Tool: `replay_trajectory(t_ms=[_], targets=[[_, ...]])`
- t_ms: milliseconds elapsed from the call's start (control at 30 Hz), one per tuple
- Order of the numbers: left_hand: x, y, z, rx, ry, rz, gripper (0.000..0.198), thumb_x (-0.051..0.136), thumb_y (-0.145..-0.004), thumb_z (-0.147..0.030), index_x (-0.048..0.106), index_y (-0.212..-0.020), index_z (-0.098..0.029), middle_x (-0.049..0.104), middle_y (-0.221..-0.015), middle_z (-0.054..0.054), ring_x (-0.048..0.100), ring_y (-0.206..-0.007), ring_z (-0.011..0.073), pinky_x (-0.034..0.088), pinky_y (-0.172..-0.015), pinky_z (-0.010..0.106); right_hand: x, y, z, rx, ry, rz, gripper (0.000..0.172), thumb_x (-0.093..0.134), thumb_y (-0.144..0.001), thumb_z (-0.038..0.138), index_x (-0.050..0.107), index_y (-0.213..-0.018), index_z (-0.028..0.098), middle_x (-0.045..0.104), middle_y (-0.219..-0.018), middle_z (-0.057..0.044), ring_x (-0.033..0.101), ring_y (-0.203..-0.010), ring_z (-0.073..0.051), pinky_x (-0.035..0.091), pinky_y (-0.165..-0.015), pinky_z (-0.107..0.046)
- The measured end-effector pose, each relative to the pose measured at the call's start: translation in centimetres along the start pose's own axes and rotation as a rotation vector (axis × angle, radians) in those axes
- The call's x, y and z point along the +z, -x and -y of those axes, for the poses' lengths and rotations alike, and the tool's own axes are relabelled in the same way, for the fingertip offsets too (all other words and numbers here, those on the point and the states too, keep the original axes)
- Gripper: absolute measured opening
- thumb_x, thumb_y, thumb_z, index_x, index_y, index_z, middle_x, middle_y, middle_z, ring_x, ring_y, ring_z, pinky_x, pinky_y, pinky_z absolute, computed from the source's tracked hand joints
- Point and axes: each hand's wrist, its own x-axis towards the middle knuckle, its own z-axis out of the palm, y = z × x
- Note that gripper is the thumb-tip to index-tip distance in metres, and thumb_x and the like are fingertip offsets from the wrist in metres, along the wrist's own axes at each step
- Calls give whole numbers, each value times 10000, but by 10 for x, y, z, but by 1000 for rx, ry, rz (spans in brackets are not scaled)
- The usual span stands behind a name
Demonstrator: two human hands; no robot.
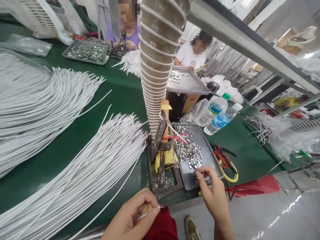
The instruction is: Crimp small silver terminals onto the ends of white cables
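Note:
Low at the front, my left hand (132,215) pinches a thin white cable (161,206) between thumb and forefinger. Its short end, with a bit of red showing, sticks out to the right. My right hand (213,191) is at the front edge of a grey metal tray (206,146), thumb and forefinger pressed together. What is in that pinch is too small to make out. Small shiny metal pieces (188,146) lie heaped in the tray. Left of it, a wooden-handled tool (165,128), apparently a soldering iron, stands in a dirty metal holder (178,178).
A thick ribbed hose (160,50) hangs over the holder. White cable bundles (100,166) cover the left of the green table (125,88). Pliers (225,160), a yellow tape roll (233,178) and two water bottles (220,121) are right of the tray. Co-workers sit opposite.

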Motion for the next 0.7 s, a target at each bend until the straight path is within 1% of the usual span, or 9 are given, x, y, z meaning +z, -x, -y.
replay_trajectory(t_ms=[33,67,100,167,233,300,400,533,700], targets=[[0,-1,0,-5,4,2,374,507,-1007,-510,628,-859,-189,499,-827,17,452,-728,165,408,-680,248,2,6,8,-18,-49,-33,86,560,-1013,297,609,-1011,225,653,-924,-6,620,-839,-130,496,-751,-234],[0,-2,-1,-13,8,5,363,506,-1007,-498,623,-859,-188,499,-830,17,453,-728,165,407,-676,248,4,12,15,-51,-99,-37,60,568,-1011,263,611,-1043,236,657,-949,0,624,-859,-117,501,-767,-215],[0,-4,-3,-18,8,3,348,504,-1009,-482,618,-859,-189,502,-833,17,457,-729,164,405,-674,246,7,17,23,-87,-155,-39,77,568,-1008,223,611,-1068,246,656,-961,5,625,-872,-106,503,-777,-200],[-2,-6,-8,-13,-7,0,317,498,-1016,-438,611,-853,-191,507,-845,15,471,-739,160,405,-684,242,14,28,36,-131,-253,0,162,568,-993,148,608,-1106,257,655,-999,3,626,-930,-104,510,-824,-204],[-3,-7,-14,32,-12,-1,292,495,-1022,-397,608,-848,-192,509,-872,17,498,-771,158,415,-716,237,22,36,46,-168,-329,66,230,568,-972,86,608,-1124,254,656,-1011,-4,621,-963,-115,509,-870,-239],[-5,-9,-20,53,-2,-12,270,496,-1024,-376,608,-860,-193,511,-899,18,504,-775,153,423,-730,235,27,40,53,-186,-396,138,267,561,-957,47,609,-1131,243,656,-1004,-12,616,-960,-124,509,-868,-267],[-5,-11,-26,24,22,-19,244,516,-1012,-363,603,-861,-193,533,-905,15,476,-736,142,418,-704,233,31,41,60,-174,-481,197,272,551,-951,30,612,-1124,232,654,-996,-19,607,-941,-131,510,-826,-279],[-4,-13,-30,-48,32,-33,256,540,-977,-390,591,-830,-187,484,-770,-11,413,-662,139,381,-621,237,32,40,64,-167,-504,224,276,562,-951,35,617,-1129,238,641,-999,-17,592,-936,-130,498,-840,-289],[0,-13,-38,-89,60,-26,245,541,-947,-379,595,-828,-172,535,-730,3,465,-656,147,393,-602,241,32,43,65,-161,-485,255,289,577,-951,49,625,-1151,252,623,-1021,-12,591,-954,-120,491,-810,-257]])
